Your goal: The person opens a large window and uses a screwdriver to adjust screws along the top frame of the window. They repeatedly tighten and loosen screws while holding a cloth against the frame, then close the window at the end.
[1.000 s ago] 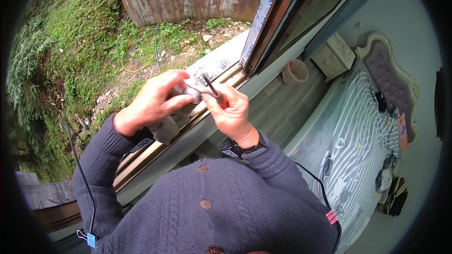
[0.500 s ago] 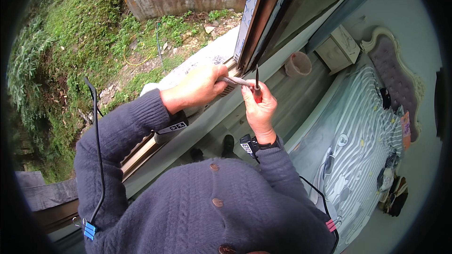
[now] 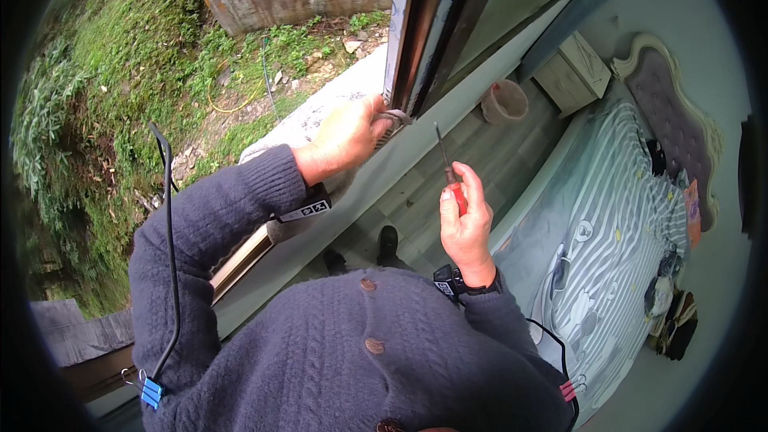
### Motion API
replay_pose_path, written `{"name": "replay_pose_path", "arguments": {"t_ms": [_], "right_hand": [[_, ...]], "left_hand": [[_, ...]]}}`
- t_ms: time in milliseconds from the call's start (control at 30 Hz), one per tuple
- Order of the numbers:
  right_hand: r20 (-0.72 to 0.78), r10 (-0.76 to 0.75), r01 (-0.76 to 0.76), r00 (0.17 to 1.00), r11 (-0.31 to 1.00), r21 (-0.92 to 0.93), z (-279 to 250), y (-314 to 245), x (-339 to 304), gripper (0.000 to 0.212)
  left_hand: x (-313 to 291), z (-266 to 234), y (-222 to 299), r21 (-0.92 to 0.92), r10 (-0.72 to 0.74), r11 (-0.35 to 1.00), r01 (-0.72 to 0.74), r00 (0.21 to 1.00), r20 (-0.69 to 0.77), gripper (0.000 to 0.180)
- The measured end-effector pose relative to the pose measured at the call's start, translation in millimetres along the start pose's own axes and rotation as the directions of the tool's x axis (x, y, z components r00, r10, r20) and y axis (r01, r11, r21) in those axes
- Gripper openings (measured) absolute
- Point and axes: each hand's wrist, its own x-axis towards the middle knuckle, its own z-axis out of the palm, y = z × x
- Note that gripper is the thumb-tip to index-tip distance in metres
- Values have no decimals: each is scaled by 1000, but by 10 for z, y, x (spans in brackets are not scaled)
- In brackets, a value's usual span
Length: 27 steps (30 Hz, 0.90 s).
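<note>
Head view: left hand [image 3: 346, 138] pinches small metal part [image 3: 394, 118] at window frame [image 3: 408, 48]; right hand [image 3: 464, 220] grips screwdriver [image 3: 448, 170].

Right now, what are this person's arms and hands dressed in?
Both arms wear dark blue-grey ribbed knit sleeves. The left hand and right hand are bare. A black wrist device sits on the right wrist, a black band with a white label at the left cuff. A black cable runs along the left sleeve to a blue clip.
</note>
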Motion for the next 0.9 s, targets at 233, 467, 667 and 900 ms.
{"name": "replay_pose_path", "arguments": {"t_ms": [233,467,667,900], "right_hand": [[-20,-178,171,984,969,-180,32,-121,112,27],[83,-175,193,981,905,-379,19,-220,242,23],[100,-266,280,959,824,-493,84,-216,379,22],[256,-286,383,923,723,-575,39,-252,626,26]], "left_hand": [[23,126,9,143,114,984,-108,993,-34,22],[41,150,38,172,39,984,-39,999,5,24],[27,137,69,191,48,981,-45,999,-13,23],[47,153,28,224,79,972,-77,997,-4,21]]}}
